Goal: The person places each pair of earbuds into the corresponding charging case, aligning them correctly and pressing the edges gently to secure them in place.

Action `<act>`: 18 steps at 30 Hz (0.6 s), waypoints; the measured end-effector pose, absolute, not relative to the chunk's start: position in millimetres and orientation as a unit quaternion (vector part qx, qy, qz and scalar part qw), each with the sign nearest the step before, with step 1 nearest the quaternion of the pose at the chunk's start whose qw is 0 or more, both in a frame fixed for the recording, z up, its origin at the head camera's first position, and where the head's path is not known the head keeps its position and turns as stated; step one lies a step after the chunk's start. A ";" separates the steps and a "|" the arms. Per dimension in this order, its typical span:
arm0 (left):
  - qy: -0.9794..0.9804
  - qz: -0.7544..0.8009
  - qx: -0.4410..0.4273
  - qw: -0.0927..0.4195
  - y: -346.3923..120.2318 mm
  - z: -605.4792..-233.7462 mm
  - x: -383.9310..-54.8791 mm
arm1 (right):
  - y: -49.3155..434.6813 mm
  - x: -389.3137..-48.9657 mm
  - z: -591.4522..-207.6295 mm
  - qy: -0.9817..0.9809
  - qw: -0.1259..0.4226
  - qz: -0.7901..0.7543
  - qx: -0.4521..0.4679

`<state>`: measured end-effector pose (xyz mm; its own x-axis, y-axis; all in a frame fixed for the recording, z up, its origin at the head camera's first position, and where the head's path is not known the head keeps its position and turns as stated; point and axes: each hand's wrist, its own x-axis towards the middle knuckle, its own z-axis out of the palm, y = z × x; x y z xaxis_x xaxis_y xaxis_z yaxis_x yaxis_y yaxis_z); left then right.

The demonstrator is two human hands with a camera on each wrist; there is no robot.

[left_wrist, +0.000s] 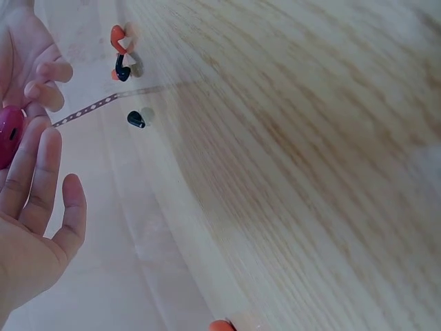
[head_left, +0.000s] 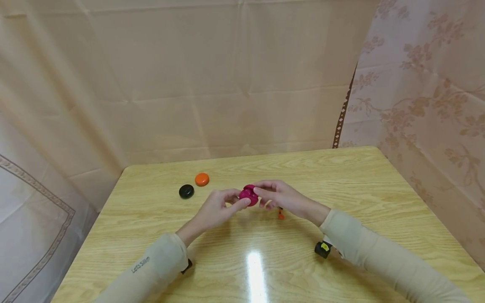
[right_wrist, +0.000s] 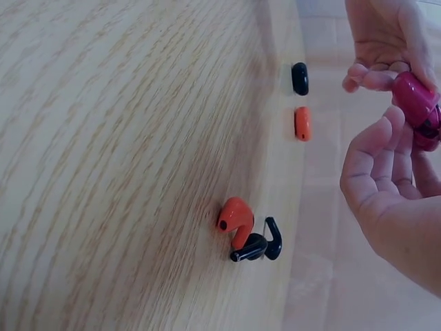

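Over the wooden table (head_left: pixel 341 181), left hand (head_left: pixel 217 209) and right hand (head_left: pixel 286 197) gripped a magenta case (head_left: pixel 248 197), its inside unclear; the head view mostly hid the earbuds (right_wrist: pixel 238 212).

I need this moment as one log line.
left hand: holds open magenta earbud case | right hand: holds same case | table: orange case, black case, orange earbud, black earbuds

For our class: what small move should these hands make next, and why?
Probably the right hand should ease an earbud out of the magenta earbud case, if one sits inside, which I cannot tell. The left hand grips the case, its lid looks raised, and black earbuds and an orange earbud lie loose on the table, while no magenta ones show there.
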<state>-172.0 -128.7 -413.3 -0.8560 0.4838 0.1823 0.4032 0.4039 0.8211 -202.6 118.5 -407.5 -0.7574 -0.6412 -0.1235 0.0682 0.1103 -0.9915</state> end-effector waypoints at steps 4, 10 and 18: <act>0.837 0.475 0.268 0.040 -129.1 -413.1 -172.0 | 119.7 -203.7 -409.5 0.683 0.292 -0.638 -0.205; 0.835 0.478 0.271 0.040 -128.6 -413.2 -172.1 | 119.1 -203.9 -410.8 0.670 0.308 -0.643 -0.208; 0.833 0.479 0.275 0.035 -128.7 -413.7 -172.0 | 116.1 -204.5 -411.6 0.650 0.331 -0.657 -0.188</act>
<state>-172.0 -128.7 -413.7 -0.8459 0.4920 0.2059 0.4253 0.3893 0.8170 -204.5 116.1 -411.6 -0.7099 -0.6797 -0.1843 0.1917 0.0652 -0.9793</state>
